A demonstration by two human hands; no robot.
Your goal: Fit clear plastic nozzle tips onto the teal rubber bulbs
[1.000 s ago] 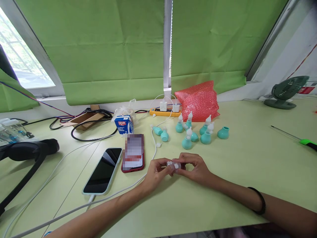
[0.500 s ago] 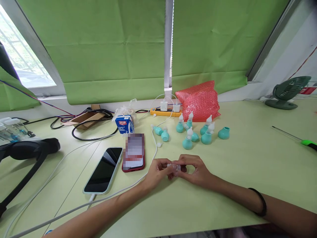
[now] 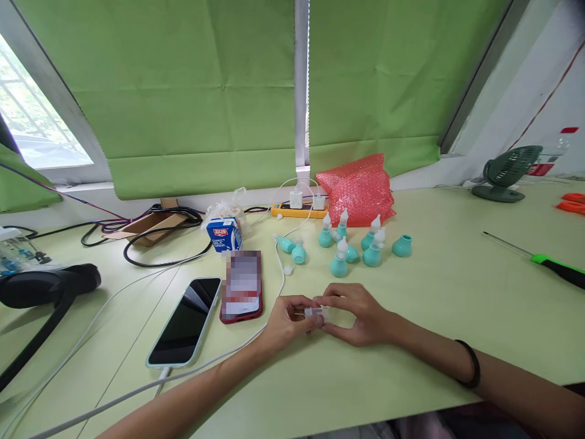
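Both hands meet over the pale green table (image 3: 434, 292), low in the middle of the head view. My left hand (image 3: 286, 320) and my right hand (image 3: 359, 314) pinch a small clear plastic piece (image 3: 316, 313) between their fingertips. A black band circles my right wrist (image 3: 468, 364). Just beyond the hands stand several teal bulbs with white tips (image 3: 340, 259); one teal bulb without a tip (image 3: 401, 245) sits at the right end of that group. A loose white tip (image 3: 288, 269) lies near the white cable.
Left of the hands lie a dark phone (image 3: 185, 320) on a white cable and a red phone (image 3: 242, 292). Farther back are a blue drink carton (image 3: 223, 235), a red bubble-wrap bag (image 3: 359, 189), a yellow power strip (image 3: 295, 211), black cables and a cardboard box. A green-handled screwdriver (image 3: 555, 265) and a fan (image 3: 503, 174) sit right.
The view has shifted a little up and right, so everything sits slightly lower left. My hands stay together on the clear piece, with the fingers turned slightly around it.
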